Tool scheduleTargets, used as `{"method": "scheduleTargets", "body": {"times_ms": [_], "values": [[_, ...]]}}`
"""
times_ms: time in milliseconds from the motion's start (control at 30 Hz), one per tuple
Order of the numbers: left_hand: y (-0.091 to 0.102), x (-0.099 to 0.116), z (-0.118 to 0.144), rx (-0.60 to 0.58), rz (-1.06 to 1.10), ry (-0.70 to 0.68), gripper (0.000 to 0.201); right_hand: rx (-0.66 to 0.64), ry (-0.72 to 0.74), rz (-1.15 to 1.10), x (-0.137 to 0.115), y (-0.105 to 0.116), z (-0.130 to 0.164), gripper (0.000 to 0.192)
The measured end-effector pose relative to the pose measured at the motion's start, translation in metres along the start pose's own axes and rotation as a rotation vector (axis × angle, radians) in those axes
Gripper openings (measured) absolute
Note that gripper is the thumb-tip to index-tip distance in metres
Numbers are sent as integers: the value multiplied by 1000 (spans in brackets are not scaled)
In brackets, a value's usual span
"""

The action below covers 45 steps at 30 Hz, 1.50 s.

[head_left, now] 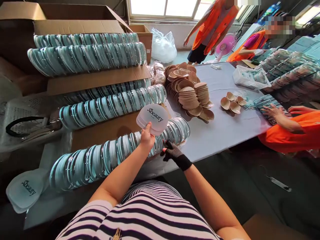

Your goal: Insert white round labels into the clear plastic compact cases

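Observation:
My bare left hand (148, 137) is closed on a small stack of white rounded cards (156, 121) printed "Sbeauty", thumb on top. The stack is held above the right part of the front row of clear-rimmed, pale teal discs (110, 155). My right hand (173, 155), in a black fingerless mesh glove, is at the near side of that row with its fingers apart. I see nothing held in it; whether its fingertips touch the discs I cannot tell. More printed cards (25, 191) lie at the lower left.
More disc rows (112, 103) lie behind on cardboard, beside an open carton (77, 26). Brown shell-shaped pieces (188, 96) are heaped on the white-covered table (212, 140). Co-workers in orange vests (215, 23) are across and to the right, near a white basket (250, 78).

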<state>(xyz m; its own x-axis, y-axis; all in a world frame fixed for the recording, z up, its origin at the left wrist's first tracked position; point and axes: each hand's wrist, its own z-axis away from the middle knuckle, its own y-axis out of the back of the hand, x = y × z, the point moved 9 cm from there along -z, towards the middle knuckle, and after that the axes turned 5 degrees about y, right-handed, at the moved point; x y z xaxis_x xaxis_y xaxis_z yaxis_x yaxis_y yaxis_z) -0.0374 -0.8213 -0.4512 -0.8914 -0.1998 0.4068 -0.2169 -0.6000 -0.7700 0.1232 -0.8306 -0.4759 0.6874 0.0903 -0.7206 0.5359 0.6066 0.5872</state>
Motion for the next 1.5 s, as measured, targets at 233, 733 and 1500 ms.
{"method": "scheduleTargets", "body": {"times_ms": [233,733,1500], "values": [[2,-6,1,18,-109,-81,38,138,154,-4,-43,62,-8,31],[11,24,51,-17,-103,-67,30,703,537,167,-137,64,27,37],[32,50,24,-9,-57,-1,28,353,-28,770,-76,12,52,42]]}}
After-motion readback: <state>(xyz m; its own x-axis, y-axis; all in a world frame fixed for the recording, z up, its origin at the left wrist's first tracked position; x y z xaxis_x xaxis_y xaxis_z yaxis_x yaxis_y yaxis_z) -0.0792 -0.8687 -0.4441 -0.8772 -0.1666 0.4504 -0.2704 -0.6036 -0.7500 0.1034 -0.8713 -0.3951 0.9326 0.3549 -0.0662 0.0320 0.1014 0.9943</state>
